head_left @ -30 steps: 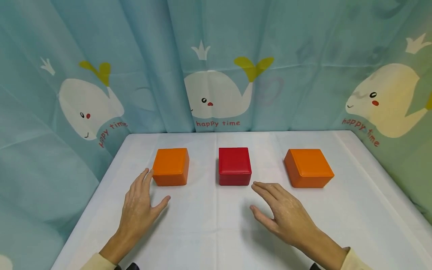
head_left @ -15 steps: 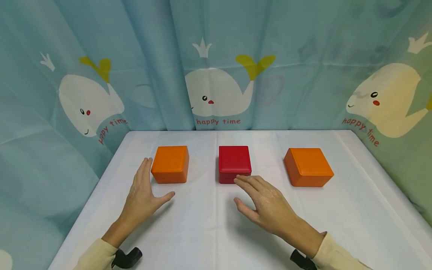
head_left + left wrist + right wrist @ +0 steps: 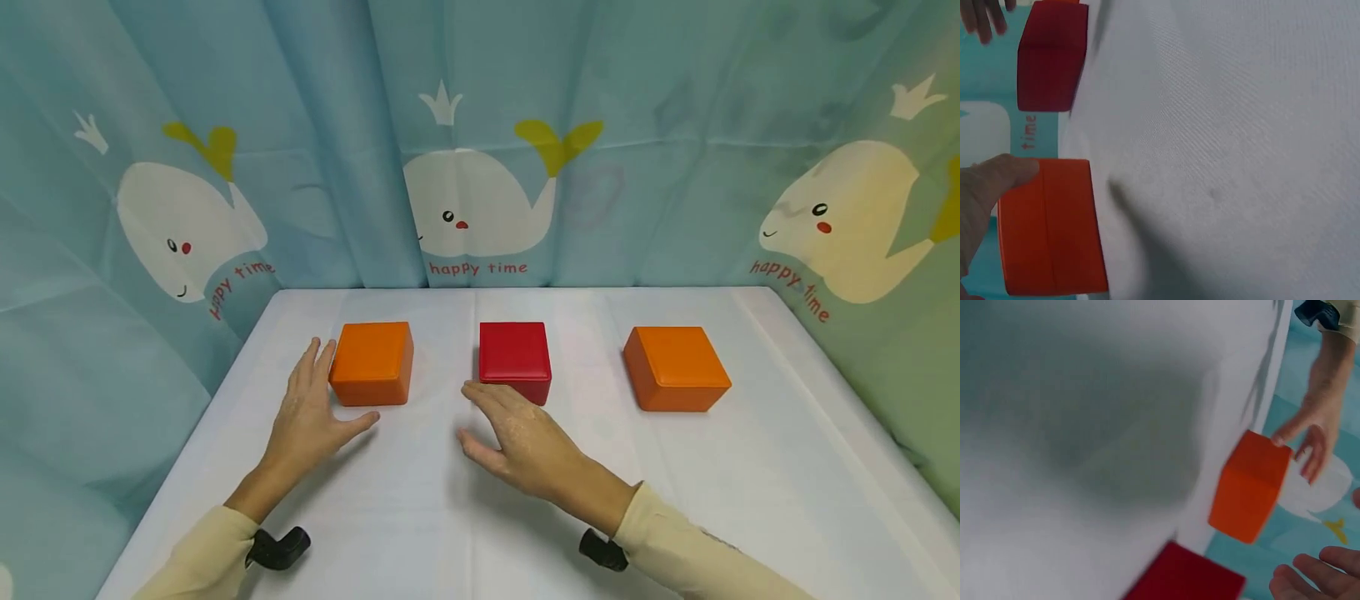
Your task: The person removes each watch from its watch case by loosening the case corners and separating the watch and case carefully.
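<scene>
Three square boxes with lids stand in a row on the white table. My left hand (image 3: 306, 417) is beside the left orange box (image 3: 372, 362), fingers spread along its left side and thumb stretched out in front of it. The red box (image 3: 514, 350) is in the middle, and my right hand (image 3: 521, 437) hovers in front of it, covering its lower left corner in the head view. That hand has fingers extended and thumb apart, with nothing between them. At the right is another orange box (image 3: 678, 367), away from both hands.
A white cloth covers the table (image 3: 750, 500). Behind it and along both sides hangs a blue-green curtain (image 3: 337, 208) printed with white whales. Each wrist carries a black camera mount, the left wrist's mount (image 3: 279, 548) low over the cloth.
My right hand has moved left, from the right of the red box to in front of its left corner. The left hand has moved slightly forward beside the left orange box. The boxes stay put.
</scene>
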Available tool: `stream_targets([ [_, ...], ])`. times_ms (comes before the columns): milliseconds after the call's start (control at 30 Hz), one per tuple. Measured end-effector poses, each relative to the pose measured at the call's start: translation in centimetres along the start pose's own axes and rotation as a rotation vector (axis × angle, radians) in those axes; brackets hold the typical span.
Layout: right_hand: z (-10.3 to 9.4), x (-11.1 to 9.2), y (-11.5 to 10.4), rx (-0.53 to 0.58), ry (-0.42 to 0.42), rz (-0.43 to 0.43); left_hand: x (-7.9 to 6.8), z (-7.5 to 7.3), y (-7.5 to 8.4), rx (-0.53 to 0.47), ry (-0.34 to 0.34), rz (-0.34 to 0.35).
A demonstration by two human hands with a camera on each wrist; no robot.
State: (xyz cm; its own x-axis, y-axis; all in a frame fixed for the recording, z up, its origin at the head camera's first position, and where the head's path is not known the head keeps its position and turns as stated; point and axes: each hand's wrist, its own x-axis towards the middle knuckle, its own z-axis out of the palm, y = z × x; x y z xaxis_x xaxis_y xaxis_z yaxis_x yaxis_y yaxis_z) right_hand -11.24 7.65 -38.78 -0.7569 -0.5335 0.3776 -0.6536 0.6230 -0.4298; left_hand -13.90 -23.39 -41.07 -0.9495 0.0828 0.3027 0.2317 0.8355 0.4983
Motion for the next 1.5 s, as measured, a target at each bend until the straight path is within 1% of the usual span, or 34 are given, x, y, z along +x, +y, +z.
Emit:
stream_targets([
  [67, 0.8, 0.5, -0.2, 0.022, -0.043, 0.035, 0.1, 0.1, 0.1, 0.053, 0.000, 0.032],
  [133, 1.7, 0.9, -0.3, 0.035, -0.087, 0.058, 0.2, 0.2, 0.2, 0.075, -0.006, 0.059],
  [167, 2.1, 1.2, -0.3, 0.031, -0.108, 0.060, 0.2, 0.2, 0.2, 0.087, -0.007, 0.084],
  [233, 3.0, 1.8, -0.3, 0.013, -0.144, 0.057, 0.4, -0.1, 0.1, 0.114, -0.007, 0.162],
  [367, 4.6, 3.4, -0.3, -0.038, -0.200, 0.034, 1.1, -1.0, -0.6, 0.151, 0.009, 0.352],
  [400, 5.0, 3.8, -0.4, -0.050, -0.214, 0.032, 1.3, -1.2, -0.8, 0.149, 0.000, 0.387],
  [467, 5.7, 4.6, -0.5, -0.080, -0.236, 0.031, 1.7, -1.6, -0.9, 0.136, -0.035, 0.424],
  [533, 6.3, 5.3, -0.5, -0.113, -0.249, 0.033, 2.2, -1.9, -1.0, 0.116, -0.107, 0.421],
  [633, 7.2, 6.3, -0.5, -0.151, -0.252, 0.036, 2.6, -2.1, -1.0, 0.115, -0.212, 0.382],
  [700, 7.6, 6.8, -0.4, -0.159, -0.252, 0.038, 2.7, -2.1, -1.1, 0.127, -0.251, 0.365],
  [733, 7.8, 7.1, -0.3, -0.158, -0.253, 0.040, 2.8, -2.1, -1.1, 0.137, -0.259, 0.368],
  [867, 8.4, 8.0, 0.0, -0.141, -0.271, 0.076, 3.2, -1.8, -1.2, 0.158, -0.241, 0.412],
  [933, 8.7, 8.4, 0.1, -0.134, -0.284, 0.095, 3.5, -1.7, -1.2, 0.162, -0.244, 0.429],
  [1033, 9.0, 8.8, 0.2, -0.150, -0.296, 0.100, 4.0, -1.5, -1.2, 0.152, -0.279, 0.432],
  [1133, 9.3, 8.9, 0.4, -0.215, -0.302, 0.093, 4.9, -1.5, -1.3, 0.144, -0.328, 0.410],
  [1233, 9.5, 9.0, 0.5, -0.265, -0.280, 0.099, 6.0, -1.5, -1.4, 0.108, -0.372, 0.371],
  [1367, 9.7, 9.3, 0.5, -0.265, -0.238, 0.111, 7.1, -1.7, -1.6, 0.073, -0.411, 0.310],
  [1500, 9.8, 9.7, 0.6, -0.231, -0.219, 0.114, 8.0, -1.8, -1.9, 0.098, -0.449, 0.269],
])
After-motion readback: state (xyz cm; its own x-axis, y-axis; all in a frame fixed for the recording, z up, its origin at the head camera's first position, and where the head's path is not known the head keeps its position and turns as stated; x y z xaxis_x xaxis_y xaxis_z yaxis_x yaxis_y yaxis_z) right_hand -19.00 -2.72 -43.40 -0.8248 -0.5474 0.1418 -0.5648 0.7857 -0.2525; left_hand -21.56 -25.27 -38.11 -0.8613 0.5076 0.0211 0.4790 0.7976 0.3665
